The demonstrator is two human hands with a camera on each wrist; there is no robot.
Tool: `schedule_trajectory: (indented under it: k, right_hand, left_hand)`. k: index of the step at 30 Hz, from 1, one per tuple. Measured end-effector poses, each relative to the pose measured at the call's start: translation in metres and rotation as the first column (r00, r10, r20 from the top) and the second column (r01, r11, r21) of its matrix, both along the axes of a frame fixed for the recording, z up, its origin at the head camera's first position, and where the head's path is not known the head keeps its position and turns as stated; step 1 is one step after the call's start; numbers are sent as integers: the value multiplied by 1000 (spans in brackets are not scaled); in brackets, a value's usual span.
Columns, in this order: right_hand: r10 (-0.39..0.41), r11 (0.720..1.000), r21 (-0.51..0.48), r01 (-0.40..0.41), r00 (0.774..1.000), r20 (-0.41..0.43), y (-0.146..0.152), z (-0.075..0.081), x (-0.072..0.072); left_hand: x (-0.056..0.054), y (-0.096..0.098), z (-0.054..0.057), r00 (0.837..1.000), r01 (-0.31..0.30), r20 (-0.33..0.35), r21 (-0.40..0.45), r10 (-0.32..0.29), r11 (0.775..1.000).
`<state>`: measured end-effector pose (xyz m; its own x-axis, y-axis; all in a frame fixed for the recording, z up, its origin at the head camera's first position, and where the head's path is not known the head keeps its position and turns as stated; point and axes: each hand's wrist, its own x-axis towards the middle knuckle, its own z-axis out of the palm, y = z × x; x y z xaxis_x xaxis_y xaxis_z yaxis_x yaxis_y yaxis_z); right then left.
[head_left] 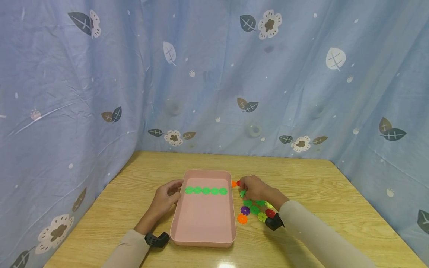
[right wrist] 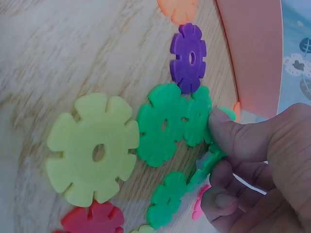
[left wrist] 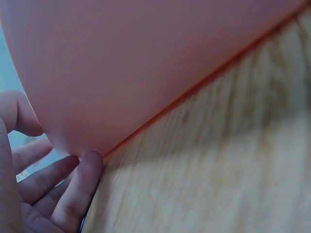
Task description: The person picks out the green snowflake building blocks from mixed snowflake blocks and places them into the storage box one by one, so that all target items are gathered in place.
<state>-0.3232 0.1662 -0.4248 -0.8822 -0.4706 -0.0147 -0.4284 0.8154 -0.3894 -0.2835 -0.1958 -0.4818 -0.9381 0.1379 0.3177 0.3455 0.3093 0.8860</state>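
Observation:
A row of several green flower-shaped discs [head_left: 206,191] lies across the far part of the pink tray [head_left: 205,223]. At the tray's left side rests my left hand [head_left: 165,198], its fingertips against the outer wall, as the left wrist view also shows. To the right of the tray, my right hand [head_left: 257,189] is low over a group of loose discs. In the right wrist view its thumb [right wrist: 238,133] and fingers pinch a green flower disc [right wrist: 214,153], partly hidden by the hand. Other green discs [right wrist: 163,125] lie close beside it.
Around the right hand lie a purple disc [head_left: 245,210], an orange disc [head_left: 242,219], a yellow disc [right wrist: 92,149] and a red disc [head_left: 270,213]. Another orange disc [head_left: 234,184] is near the tray's far right side. A blue patterned curtain [head_left: 214,93] hangs behind the wooden table [head_left: 161,162].

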Motion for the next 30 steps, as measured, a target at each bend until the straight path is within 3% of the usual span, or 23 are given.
schedule_trajectory:
  k: [18, 30]
  right_hand:
    - [59, 996, -75, -57, 998, 28, 1, 14, -1]
    - [107, 985, -127, -115, 992, -65, -7, 21, -4]
  left_hand:
    - [1, 0, 0, 1000, 14, -28, 2, -14, 1000]
    - [0, 0, -1, 1000, -2, -6, 17, 2, 1000]
